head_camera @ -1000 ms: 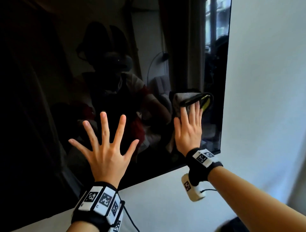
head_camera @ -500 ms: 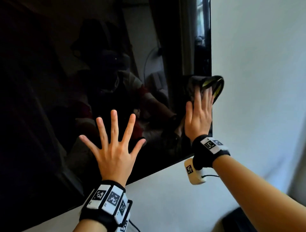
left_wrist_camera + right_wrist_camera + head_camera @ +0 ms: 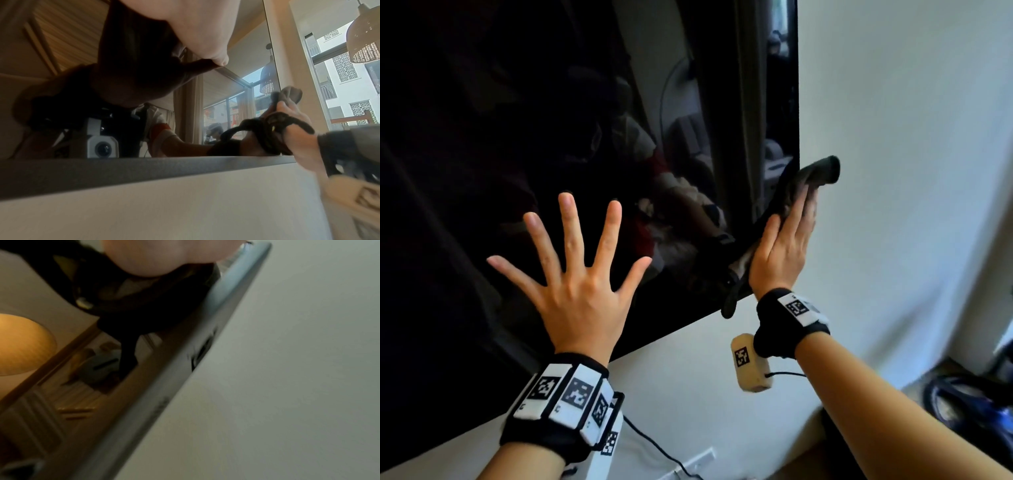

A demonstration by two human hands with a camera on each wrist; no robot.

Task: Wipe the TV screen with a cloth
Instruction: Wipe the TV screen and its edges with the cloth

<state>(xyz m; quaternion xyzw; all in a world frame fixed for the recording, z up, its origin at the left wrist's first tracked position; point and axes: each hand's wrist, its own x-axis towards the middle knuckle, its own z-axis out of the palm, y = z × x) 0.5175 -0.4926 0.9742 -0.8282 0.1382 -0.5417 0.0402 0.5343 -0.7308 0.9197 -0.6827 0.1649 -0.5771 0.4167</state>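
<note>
The black TV screen [image 3: 551,102] fills the left of the head view and reflects the room. My left hand [image 3: 575,284] lies flat on its lower part with the fingers spread wide and holds nothing. My right hand [image 3: 784,246] presses a dark grey cloth [image 3: 815,174] against the screen's right edge with straight fingers. The cloth's top folds over past the edge onto the wall side, and a tail of it hangs down by the lower corner. In the left wrist view the cloth [image 3: 287,95] bunches above the right hand [image 3: 298,129]. The right wrist view shows the TV's edge [image 3: 185,353], blurred.
A white wall [image 3: 911,171] runs to the right of and below the TV. A wall socket with a black cable [image 3: 688,462] sits low on it. Dark cables and blue items [image 3: 969,404] lie on the floor at the lower right.
My right hand has slid the cloth rightwards across the screen to its right edge, where the cloth now overhangs. My left hand has stayed flat on the screen.
</note>
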